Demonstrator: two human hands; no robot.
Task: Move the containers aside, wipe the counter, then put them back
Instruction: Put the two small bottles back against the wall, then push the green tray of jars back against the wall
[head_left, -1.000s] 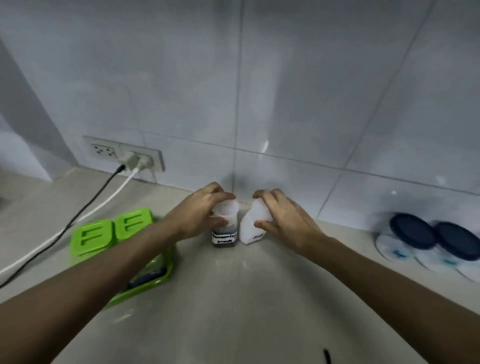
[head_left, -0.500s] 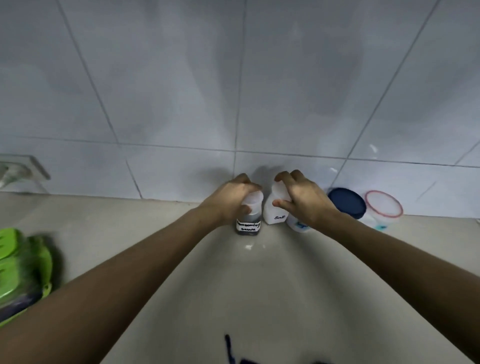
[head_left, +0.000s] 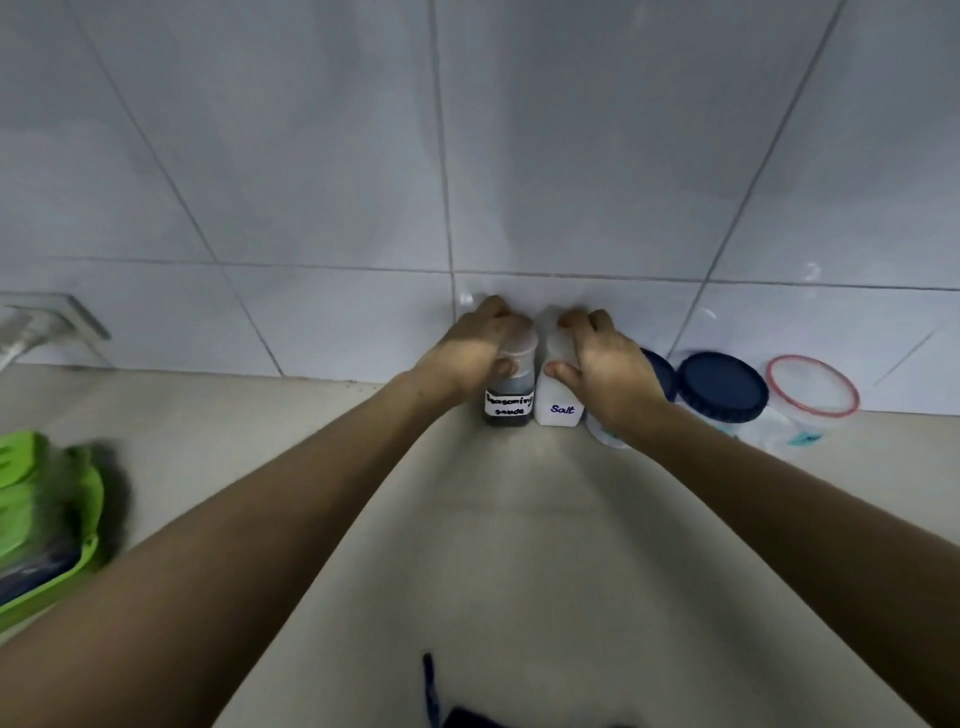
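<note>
Two small bottles stand side by side on the beige counter (head_left: 498, 519) against the tiled wall. The left one is a dark seasoning sauce bottle (head_left: 510, 401) with a white label, and my left hand (head_left: 478, 349) is wrapped around its top. The right one is a white salt bottle (head_left: 558, 401), gripped from the right by my right hand (head_left: 608, 371). Just right of them stand a blue-lidded container (head_left: 723, 385), a second blue-lidded one mostly hidden behind my right hand, and a red-rimmed clear container (head_left: 811, 397).
A green lidded box (head_left: 44, 519), blurred, lies at the left edge of the counter. A wall socket (head_left: 47, 325) sits at the far left on the tiles. Something dark (head_left: 467, 714) shows at the bottom edge.
Both hands have carried the two bottles to the right along the wall, up beside the blue-lidded containers. The green box and socket have slid toward the left edge of view.
</note>
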